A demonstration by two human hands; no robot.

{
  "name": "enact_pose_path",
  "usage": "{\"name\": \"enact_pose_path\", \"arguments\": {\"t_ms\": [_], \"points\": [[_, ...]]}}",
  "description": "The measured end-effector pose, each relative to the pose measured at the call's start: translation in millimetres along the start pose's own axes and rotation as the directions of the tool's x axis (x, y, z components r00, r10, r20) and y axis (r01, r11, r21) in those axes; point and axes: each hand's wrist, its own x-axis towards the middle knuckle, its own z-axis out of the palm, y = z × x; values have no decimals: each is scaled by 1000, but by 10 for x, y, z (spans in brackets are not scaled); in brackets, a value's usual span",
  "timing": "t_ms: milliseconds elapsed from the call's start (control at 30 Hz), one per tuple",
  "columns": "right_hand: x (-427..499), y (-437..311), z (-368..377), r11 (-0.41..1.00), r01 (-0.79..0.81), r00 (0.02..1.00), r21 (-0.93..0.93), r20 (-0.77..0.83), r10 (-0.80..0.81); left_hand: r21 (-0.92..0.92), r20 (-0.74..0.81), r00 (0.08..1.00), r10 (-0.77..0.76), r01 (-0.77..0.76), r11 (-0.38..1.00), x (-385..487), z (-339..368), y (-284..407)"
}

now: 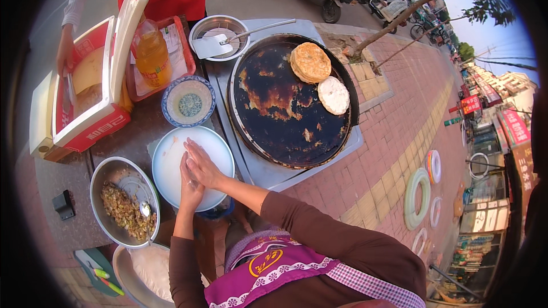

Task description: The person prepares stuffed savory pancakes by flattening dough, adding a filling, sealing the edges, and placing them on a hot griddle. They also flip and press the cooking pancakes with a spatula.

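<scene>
My left hand [191,188] and my right hand [204,165] are pressed palm to palm above a wide white plate [218,149] with a pale blue rim. Whether anything lies between the palms is hidden. Beyond the plate stands a blue-patterned bowl [189,103]. To the left, a metal bowl [136,183] holds chopped filling [122,213] and a metal spoon [145,208]. Pale dough [150,265] fills a basin partly behind my left sleeve. On the right, a large black griddle pan [261,137] carries browned flatbreads [310,62], apparently stacked, and one pale flatbread [334,95].
A metal spatula [214,46] rests across a steel bowl [197,25]. An oil bottle [152,55] stands in a red tray [190,62]. Another person's hand [65,51] reaches into an open foam box [92,134]. Green-handled knives [102,274] lie on a board at lower left.
</scene>
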Motion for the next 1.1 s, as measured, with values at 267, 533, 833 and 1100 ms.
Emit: {"name": "enact_pose_path", "arguments": {"t_ms": [267,533,833,1100], "points": [[29,-408,-571,995,76,981,-68,183,-63,831,58,998,21,-60,553,229,6,112],[1309,107,-2283,923,59,998,-380,43,-46,931,125,820,-559,97,351,692,132,694],[3530,1700,-2885,201,242,969,-949,247,0,943,80,814,-575,125,309,776,244,668],[3671,1764,-2876,-131,413,878,-901,432,-206,934,105,823,-558,111,340,760,219,627]]}}
